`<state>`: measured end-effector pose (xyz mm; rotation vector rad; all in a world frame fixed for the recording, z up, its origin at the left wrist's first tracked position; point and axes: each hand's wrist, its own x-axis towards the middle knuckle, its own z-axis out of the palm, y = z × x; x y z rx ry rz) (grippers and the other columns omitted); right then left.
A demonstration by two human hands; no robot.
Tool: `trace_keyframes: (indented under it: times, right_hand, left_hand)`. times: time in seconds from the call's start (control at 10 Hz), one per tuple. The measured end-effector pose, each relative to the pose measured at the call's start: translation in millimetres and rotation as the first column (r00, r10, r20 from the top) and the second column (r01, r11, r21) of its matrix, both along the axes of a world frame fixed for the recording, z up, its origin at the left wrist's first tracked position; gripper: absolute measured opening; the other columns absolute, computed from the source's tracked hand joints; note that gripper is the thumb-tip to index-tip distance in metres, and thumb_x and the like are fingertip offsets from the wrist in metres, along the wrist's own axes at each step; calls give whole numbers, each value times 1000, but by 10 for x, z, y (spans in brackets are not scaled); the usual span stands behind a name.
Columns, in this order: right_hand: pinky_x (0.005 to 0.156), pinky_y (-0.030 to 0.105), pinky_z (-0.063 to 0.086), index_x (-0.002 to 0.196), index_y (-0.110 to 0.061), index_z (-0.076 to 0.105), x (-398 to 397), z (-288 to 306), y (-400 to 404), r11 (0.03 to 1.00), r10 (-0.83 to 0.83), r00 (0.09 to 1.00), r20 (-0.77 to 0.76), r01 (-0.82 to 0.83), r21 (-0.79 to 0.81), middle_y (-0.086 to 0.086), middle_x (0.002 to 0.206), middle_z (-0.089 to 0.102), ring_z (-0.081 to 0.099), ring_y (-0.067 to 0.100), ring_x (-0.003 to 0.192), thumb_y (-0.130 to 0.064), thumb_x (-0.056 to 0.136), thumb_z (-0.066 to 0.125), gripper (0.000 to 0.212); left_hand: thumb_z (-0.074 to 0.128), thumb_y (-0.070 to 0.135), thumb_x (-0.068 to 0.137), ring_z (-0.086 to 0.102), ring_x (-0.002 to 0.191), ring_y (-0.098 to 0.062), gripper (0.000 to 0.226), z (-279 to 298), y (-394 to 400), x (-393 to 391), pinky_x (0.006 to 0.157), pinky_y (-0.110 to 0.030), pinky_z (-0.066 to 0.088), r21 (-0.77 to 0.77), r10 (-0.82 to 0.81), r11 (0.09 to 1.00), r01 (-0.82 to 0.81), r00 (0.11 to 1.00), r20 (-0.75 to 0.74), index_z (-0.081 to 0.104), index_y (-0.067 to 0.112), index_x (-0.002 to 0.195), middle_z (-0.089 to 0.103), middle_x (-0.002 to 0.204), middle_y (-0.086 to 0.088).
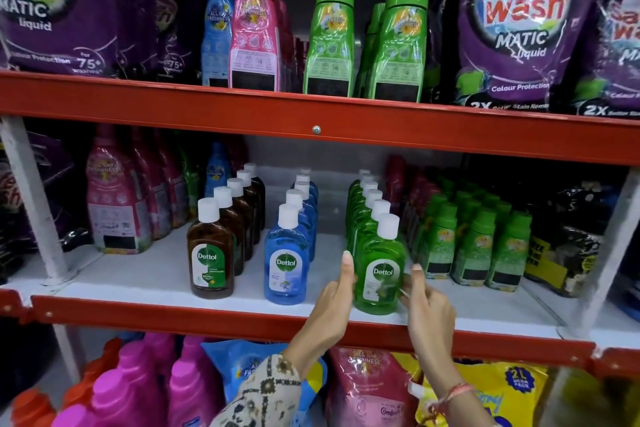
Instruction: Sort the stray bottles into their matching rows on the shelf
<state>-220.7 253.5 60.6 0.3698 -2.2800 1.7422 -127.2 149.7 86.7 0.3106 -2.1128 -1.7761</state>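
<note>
Three rows of white-capped Dettol bottles run front to back on the middle shelf (138, 274): a brown row (211, 253), a blue row (286, 260) and a green row (367, 208). The front green bottle (380, 270) stands upright at the shelf's front edge. My left hand (336, 295) presses its thumb against the bottle's left side. My right hand (427, 298) touches its right side with the fingertips. Both hands clasp this bottle between them.
Small green-capped bottles (474, 246) stand close to the right of the green row. Tall pink bottles (110, 204) stand at the left. Bare shelf lies between the rows. The red shelf beam (311, 121) hangs above; pouches and pink bottles fill the shelf below.
</note>
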Motion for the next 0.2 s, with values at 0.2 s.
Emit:
trace_keyframes:
  times: [0.2]
  right_hand:
    - [60,44,48,71,0,65,27,70,54,1000,12,996,-83,-11,15,26,65,66,59,37,60,-50,98,35,64]
  left_hand:
    - [13,81,80,48,77,7,56,-78,10,2,79,-23,39,-162,108,981,-106,994,2,53,42,79,51,78,21]
